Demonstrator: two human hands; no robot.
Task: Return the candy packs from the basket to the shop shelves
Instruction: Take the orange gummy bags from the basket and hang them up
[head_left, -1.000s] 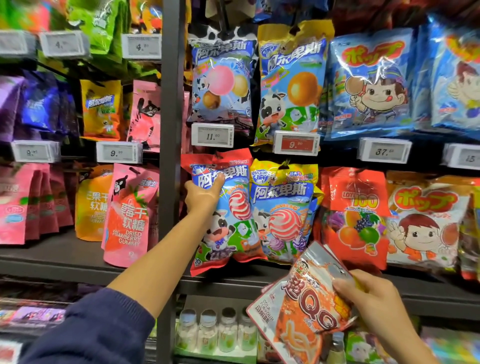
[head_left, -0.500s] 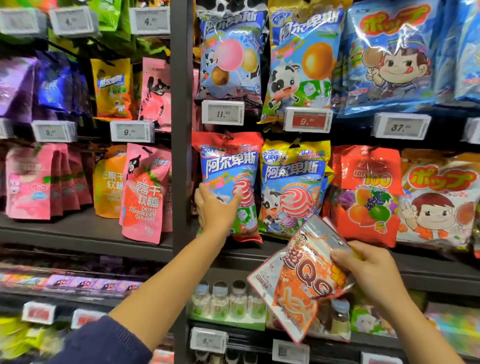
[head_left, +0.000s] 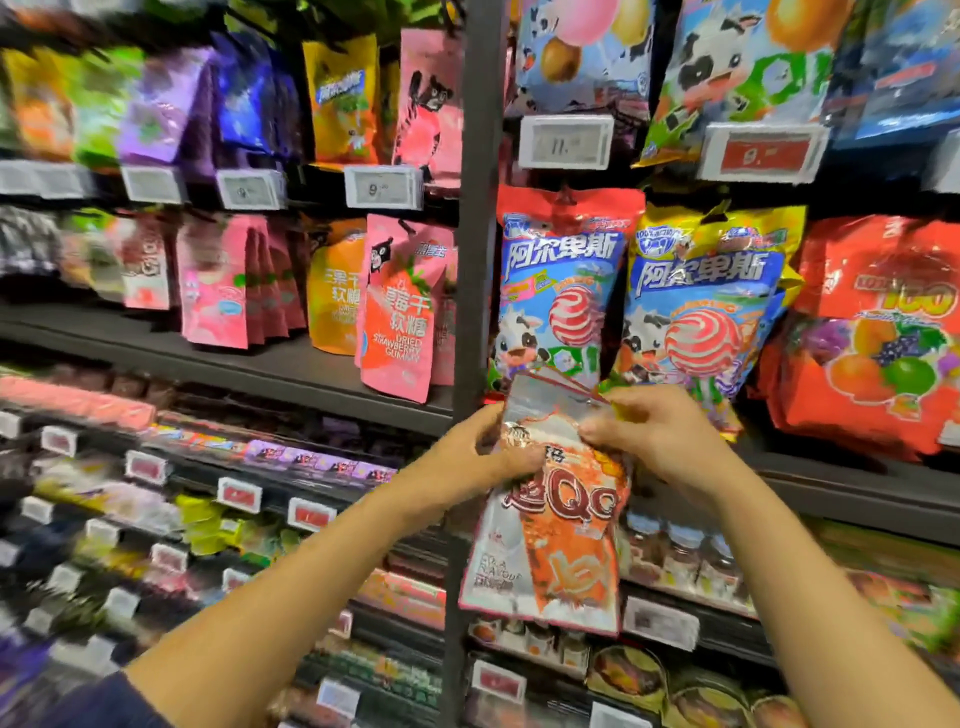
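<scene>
Both hands, left hand (head_left: 480, 457) and right hand (head_left: 657, 434), grip the top of an orange candy pack (head_left: 550, 540) held near, in front of the shelves (head_left: 234, 358), not shelved yet; basket out of view.

Bright, even shop light falls from above, and the shelf boards (head_left: 291, 358) cast dark bands beneath them. Motion blur smears the left side and the price tags (head_left: 383, 187) (digits barely legible), while the centre stays fairly sharp. Wide-angle distortion bends the shelving at the edges.
</scene>
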